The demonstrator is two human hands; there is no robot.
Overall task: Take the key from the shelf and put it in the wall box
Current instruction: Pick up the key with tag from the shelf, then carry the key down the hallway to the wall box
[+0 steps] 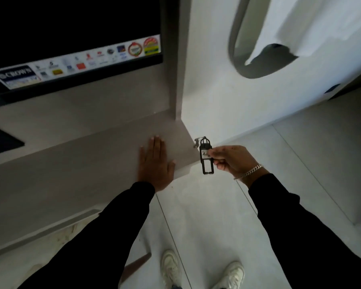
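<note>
My right hand (230, 158) pinches a black plastic key tag (206, 158) with a white label, held just past the right end of the grey shelf (81, 155). A small metal key (197, 141) and ring hang at the tag's top end. My left hand (156, 163) lies flat, palm down and fingers together, on the shelf near its right corner. No wall box is recognisable in view.
A dark television screen (71, 28) with a strip of stickers along its bottom edge hangs above the shelf. A white wall (217, 90) with an oval grey-framed shape (256, 49) stands to the right. Pale floor tiles and my white shoes (200, 270) are below.
</note>
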